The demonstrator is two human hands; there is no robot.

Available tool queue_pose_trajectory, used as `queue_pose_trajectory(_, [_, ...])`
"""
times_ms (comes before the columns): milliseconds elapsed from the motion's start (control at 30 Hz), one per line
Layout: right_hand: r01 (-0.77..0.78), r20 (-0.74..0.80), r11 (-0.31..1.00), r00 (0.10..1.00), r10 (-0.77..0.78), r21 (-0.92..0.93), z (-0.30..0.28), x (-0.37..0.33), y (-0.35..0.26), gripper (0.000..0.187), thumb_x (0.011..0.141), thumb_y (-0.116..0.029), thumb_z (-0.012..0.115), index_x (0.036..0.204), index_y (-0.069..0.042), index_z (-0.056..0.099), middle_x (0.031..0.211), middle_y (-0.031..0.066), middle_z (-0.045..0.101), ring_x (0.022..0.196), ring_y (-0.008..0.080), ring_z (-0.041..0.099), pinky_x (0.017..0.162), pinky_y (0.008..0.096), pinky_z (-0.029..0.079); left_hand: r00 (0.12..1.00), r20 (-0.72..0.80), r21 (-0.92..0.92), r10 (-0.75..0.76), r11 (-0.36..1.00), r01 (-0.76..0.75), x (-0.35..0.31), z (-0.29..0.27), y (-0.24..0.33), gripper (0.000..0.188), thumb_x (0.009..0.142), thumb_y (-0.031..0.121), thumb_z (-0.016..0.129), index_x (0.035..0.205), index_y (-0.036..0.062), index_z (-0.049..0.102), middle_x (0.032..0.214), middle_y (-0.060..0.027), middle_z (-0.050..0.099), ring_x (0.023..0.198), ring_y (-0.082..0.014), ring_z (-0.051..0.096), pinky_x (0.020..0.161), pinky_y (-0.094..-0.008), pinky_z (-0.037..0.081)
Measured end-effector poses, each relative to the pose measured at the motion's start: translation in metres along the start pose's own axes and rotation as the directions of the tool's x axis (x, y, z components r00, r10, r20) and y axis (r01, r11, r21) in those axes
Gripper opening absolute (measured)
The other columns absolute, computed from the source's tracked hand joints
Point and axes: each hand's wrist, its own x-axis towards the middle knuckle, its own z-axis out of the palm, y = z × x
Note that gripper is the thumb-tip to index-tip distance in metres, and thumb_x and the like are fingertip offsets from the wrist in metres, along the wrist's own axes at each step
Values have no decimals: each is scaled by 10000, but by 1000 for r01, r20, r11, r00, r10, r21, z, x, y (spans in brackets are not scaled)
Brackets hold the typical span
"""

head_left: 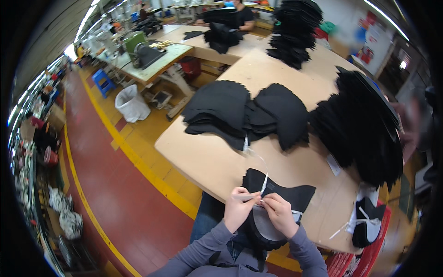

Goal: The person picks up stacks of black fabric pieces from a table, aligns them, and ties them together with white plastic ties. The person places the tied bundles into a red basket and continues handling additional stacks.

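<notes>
At the table's near edge, a bundle of black cut fabric pieces (299, 195) with a grey rounded panel (270, 225) lies partly over my lap. A thin white strip (264, 183) runs up from my fingers and across the table top. My left hand (236, 211) is closed, its fingertips pinching the strip over the bundle. Against it, my right hand (280, 215) pinches the strip too, fingertips almost touching the left's. Another stretch of white band shows beside my right wrist. The exact spot where the fingertips meet is too small to make out.
Two loose stacks of black pieces (217, 106) (280, 113) lie ahead on the table (184, 152). Tall black piles (357, 124) (295, 27) stand to the right and far back. A tied bundle (368, 221) rests at the right edge, by a red crate (376, 249). A co-worker (244, 18) sits beyond.
</notes>
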Motion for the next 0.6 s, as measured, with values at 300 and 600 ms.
queue_pose_trajectory(300, [2, -15, 992, 1000, -4, -126, -27, 2, -25, 111, 842, -113, 660, 861, -4, 654, 825, 146, 612, 702, 328, 637, 629, 393, 540, 949, 268, 128, -165, 983, 135, 2, -34, 37, 124, 827, 94, 703, 915, 25, 757, 849, -78, 623, 846, -190, 588, 776, -306, 467])
queue_pose_trajectory(600, [101, -200, 995, 975, -98, 4, 12, -16, -8, 131, 882, -120, 613, 953, -9, 608, 917, 114, 565, 721, 308, 639, 617, 378, 538, 987, 130, 42, 97, 994, -104, 5, -24, 17, 81, 798, -45, 729, 874, -73, 720, 824, -79, 524, 663, -175, 642, 617, -250, 510])
